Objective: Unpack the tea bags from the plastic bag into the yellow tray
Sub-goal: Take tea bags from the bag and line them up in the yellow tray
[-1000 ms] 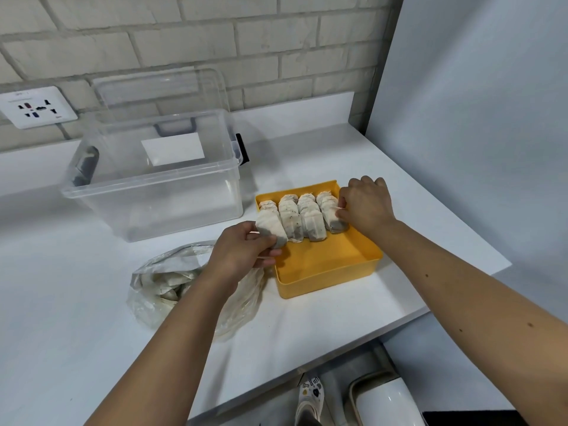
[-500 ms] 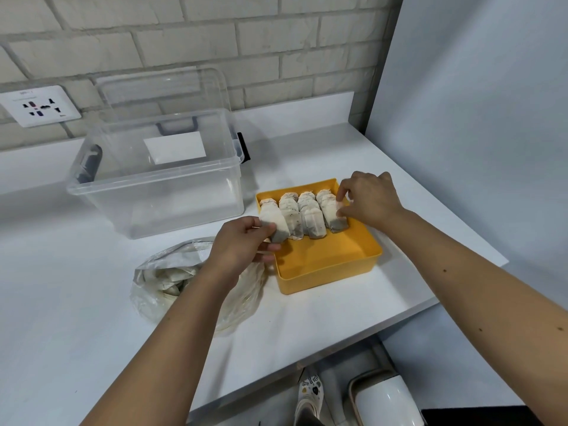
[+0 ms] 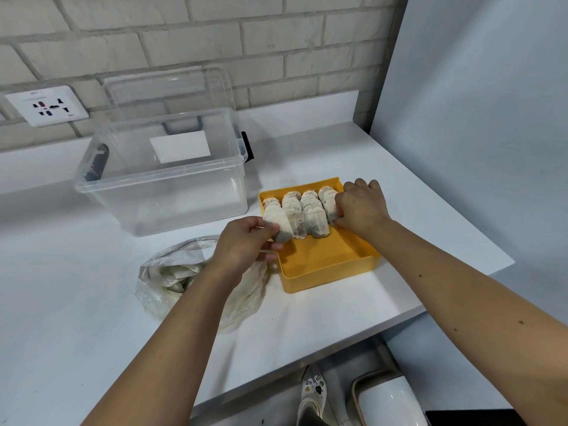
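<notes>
One more eased inward just now — pinching tea bag (image 3: 278, 224) into yellow tray (image 3: 325, 279) with left hand (image 3: 246, 245), end bag (image 3: 328, 199) with right hand (image 3: 361, 207)

Bright, even white light all over, soft on every surface. Soft grey shadows hug the clear box (image 3: 159, 204) and the yellow tray (image 3: 330, 281) on the desk (image 3: 61, 287). Brick wall (image 3: 215, 32) lines bow toward the far edges. Focus sharp throughout.

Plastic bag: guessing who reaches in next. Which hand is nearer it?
Left. The left hand is over the edge of the plastic bag; the right hand is across the yellow tray.
</notes>
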The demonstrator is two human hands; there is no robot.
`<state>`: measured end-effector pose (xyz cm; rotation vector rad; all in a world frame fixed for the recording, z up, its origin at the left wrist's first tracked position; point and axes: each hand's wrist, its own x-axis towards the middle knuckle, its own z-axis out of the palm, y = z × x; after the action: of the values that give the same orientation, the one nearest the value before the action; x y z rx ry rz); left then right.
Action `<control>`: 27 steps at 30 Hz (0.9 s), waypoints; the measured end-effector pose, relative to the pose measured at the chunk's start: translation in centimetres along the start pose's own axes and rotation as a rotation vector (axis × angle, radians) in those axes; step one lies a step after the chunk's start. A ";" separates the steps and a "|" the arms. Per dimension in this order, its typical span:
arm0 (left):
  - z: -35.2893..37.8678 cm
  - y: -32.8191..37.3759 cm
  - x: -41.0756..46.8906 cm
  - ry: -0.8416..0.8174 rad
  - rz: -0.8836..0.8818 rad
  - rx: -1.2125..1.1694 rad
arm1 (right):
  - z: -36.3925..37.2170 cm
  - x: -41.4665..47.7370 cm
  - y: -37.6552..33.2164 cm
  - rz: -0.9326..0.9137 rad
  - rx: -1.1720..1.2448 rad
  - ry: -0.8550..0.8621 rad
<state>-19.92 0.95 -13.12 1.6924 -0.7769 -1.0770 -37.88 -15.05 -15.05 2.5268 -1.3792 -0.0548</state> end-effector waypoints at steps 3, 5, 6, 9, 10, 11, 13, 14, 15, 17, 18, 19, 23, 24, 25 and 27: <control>0.2 0.2 0.3 -0.007 0.024 0.035 | -0.9 -0.2 0.5 0.054 0.157 -0.001; 0.7 0.6 0.7 -0.039 0.042 0.051 | -2.3 -0.4 0.9 0.106 0.496 0.006; 1.2 0.9 1.0 -0.054 0.054 0.063 | -3.1 -0.5 1.1 0.113 0.722 -0.013; 2.9 1.7 1.9 -0.080 0.106 0.142 | -5.6 -0.9 1.2 0.022 1.131 -0.194; 3.5 1.9 2.2 -0.085 0.120 0.168 | -5.9 -1.0 1.1 -0.010 1.130 -0.243; 4.1 2.0 2.5 -0.091 0.128 0.190 | -6.1 -1.0 1.0 -0.024 1.097 -0.248; 5.1 2.1 3.0 -0.110 0.139 0.210 | -6.0 -0.9 0.9 -0.016 1.006 -0.164; 5.5 1.9 3.3 -0.121 0.146 0.216 | -5.9 -0.9 1.0 -0.014 0.960 -0.116; 5.9 1.8 3.5 -0.126 0.161 0.235 | -5.7 -0.9 1.2 -0.015 0.913 -0.087; 6.2 1.3 4.1 -0.084 0.236 0.378 | -5.2 -0.9 1.9 -0.019 0.809 -0.087; 6.3 1.0 4.4 -0.020 0.293 0.526 | -4.8 -0.9 2.3 -0.013 0.748 -0.108; 6.3 0.9 4.5 0.060 0.349 0.689 | -4.4 -0.9 2.6 -0.004 0.683 -0.135; 7.2 0.6 5.4 0.152 0.487 1.136 | -2.9 -1.0 3.0 -0.003 0.505 -0.193; 7.6 0.6 5.7 0.133 0.492 1.215 | -2.6 -1.0 2.9 -0.018 0.452 -0.170; 8.0 0.6 5.9 0.119 0.492 1.280 | -2.4 -1.0 2.7 -0.033 0.385 -0.133; 8.7 0.5 6.2 0.105 0.481 1.375 | -2.1 -0.8 2.3 -0.051 0.246 -0.050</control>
<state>-25.36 -7.82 -15.94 2.3582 -1.9795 0.0276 -39.87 -15.18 -12.50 2.7789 -1.4179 0.0450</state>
